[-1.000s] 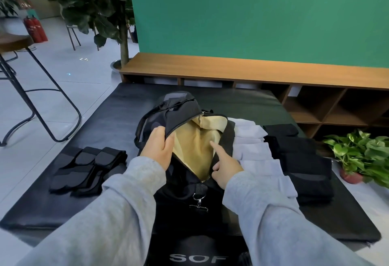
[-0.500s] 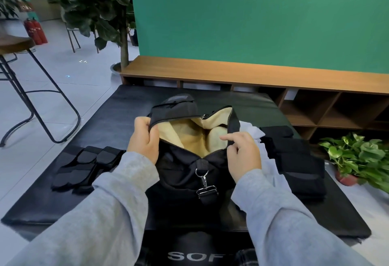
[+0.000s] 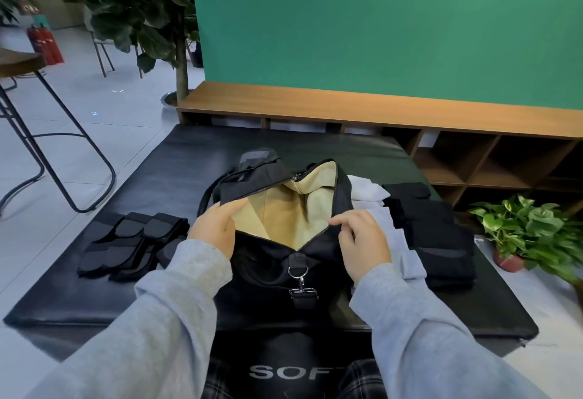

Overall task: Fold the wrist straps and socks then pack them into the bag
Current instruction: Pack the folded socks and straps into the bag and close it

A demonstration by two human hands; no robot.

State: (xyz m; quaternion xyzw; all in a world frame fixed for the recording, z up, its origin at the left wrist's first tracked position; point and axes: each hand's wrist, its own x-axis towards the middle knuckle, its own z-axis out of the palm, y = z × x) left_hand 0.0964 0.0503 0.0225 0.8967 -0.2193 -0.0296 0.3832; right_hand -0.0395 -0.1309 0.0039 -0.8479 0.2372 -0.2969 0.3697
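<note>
One black bag (image 3: 271, 259) in the middle of one black mat (image 3: 157, 177), zipper undone, mouth spread to show tan lining (image 3: 284, 209). Left hand (image 3: 214, 228) on the left lip of the opening, thumb and fingers pinching the edge. Right hand (image 3: 362, 240) on the right lip, fingers curled, fingertips pinching the zipper edge. One metal clip (image 3: 299, 278) hanging on the near end of the bag. Left of the bag, on the mat, a heap of black wrist straps (image 3: 126, 244); overlapping, so count unclear, perhaps four. Right of the bag, touching it, a row of white socks (image 3: 400, 240), partly hidden by the right hand, number not countable. Further right, black socks (image 3: 438, 234) stacked, count also unclear. Beyond the mat, one wooden shelf (image 3: 378, 108); one potted plant (image 3: 530, 228) at the right; one stool (image 3: 38, 133) and one tree (image 3: 145, 13) at the far left.
</note>
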